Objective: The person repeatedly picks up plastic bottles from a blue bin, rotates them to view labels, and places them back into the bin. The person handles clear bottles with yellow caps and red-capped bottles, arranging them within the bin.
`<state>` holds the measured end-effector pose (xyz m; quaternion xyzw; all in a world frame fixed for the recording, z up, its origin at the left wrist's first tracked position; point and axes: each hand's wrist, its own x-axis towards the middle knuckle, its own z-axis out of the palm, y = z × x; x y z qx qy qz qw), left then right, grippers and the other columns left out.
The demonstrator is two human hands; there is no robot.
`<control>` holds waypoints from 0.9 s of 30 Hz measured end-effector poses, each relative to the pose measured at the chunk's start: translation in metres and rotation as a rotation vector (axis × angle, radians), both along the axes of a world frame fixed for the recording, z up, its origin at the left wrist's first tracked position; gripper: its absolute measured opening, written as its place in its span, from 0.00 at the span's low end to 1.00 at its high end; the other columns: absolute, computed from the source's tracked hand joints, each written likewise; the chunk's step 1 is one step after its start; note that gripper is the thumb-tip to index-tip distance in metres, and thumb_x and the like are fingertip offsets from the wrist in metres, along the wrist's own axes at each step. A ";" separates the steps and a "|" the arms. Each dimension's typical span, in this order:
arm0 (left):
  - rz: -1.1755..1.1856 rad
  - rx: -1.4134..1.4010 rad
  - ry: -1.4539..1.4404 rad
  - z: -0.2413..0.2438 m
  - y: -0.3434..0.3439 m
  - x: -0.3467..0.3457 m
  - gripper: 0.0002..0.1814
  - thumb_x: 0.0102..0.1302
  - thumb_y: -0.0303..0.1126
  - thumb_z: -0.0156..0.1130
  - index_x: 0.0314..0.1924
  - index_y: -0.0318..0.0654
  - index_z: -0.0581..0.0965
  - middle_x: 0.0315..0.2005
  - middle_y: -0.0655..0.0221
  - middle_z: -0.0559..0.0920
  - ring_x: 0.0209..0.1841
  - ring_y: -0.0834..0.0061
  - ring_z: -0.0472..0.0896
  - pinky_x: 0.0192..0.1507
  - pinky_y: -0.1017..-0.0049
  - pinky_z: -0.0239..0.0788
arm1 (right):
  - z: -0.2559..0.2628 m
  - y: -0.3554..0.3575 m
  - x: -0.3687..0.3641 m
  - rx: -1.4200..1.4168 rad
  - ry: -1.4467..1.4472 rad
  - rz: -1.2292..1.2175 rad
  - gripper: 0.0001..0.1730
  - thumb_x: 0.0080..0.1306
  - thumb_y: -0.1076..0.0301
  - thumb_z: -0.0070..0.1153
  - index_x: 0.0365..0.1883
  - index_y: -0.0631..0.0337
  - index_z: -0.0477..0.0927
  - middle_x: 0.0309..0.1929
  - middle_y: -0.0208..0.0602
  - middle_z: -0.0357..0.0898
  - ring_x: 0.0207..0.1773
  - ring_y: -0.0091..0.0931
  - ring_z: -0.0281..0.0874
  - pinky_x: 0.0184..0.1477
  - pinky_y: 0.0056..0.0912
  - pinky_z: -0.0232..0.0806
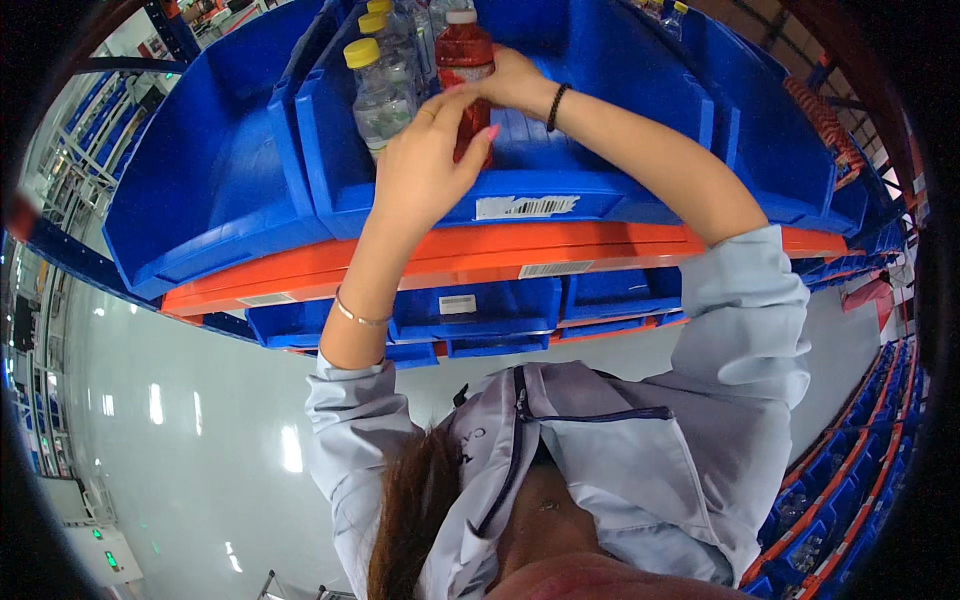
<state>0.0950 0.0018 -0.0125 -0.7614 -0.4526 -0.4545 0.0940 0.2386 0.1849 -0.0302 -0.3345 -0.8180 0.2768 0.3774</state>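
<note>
A red bottle with a white cap (463, 51) stands in a blue plastic bin (592, 187), close to its front wall. My right hand (517, 82) grips the bottle from the right, its fingers against the label. In front of the bottle is my left hand (424, 161), with its thumb and fingers apart and its fingertips meeting those of my right hand. Whether the left hand also grips the bottle is hidden. Just left of it, clear bottles with yellow caps (382, 105) form a row running back into the same bin.
A blue bin (210, 165) adjoins on the left, another (772, 150) on the right. An orange shelf beam (465, 255) runs below them, above lower blue bins (480, 315). More racks (832, 480) line the lower right. Grey floor (195, 465) lies at left.
</note>
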 end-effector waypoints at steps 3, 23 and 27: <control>-0.043 -0.187 -0.049 -0.005 0.000 -0.001 0.18 0.66 0.44 0.63 0.46 0.36 0.79 0.42 0.54 0.84 0.40 0.53 0.85 0.40 0.60 0.77 | 0.002 0.047 -0.009 0.077 -0.095 -0.140 0.32 0.44 0.46 0.76 0.48 0.46 0.84 0.46 0.36 0.86 0.48 0.34 0.84 0.52 0.38 0.74; -0.041 -0.193 -0.046 -0.007 0.000 -0.001 0.15 0.65 0.44 0.63 0.33 0.38 0.77 0.28 0.58 0.84 0.29 0.56 0.84 0.28 0.60 0.74 | -0.029 0.196 -0.087 0.310 -0.361 -0.734 0.38 0.49 0.45 0.73 0.52 0.63 0.79 0.48 0.53 0.82 0.54 0.40 0.81 0.53 0.42 0.75; -0.019 -0.232 -0.060 -0.010 0.000 -0.004 0.15 0.65 0.44 0.64 0.33 0.38 0.78 0.29 0.58 0.85 0.30 0.56 0.84 0.30 0.61 0.75 | -0.007 0.155 -0.088 0.314 -0.349 -0.616 0.41 0.51 0.48 0.73 0.55 0.67 0.74 0.50 0.56 0.79 0.55 0.41 0.79 0.54 0.40 0.74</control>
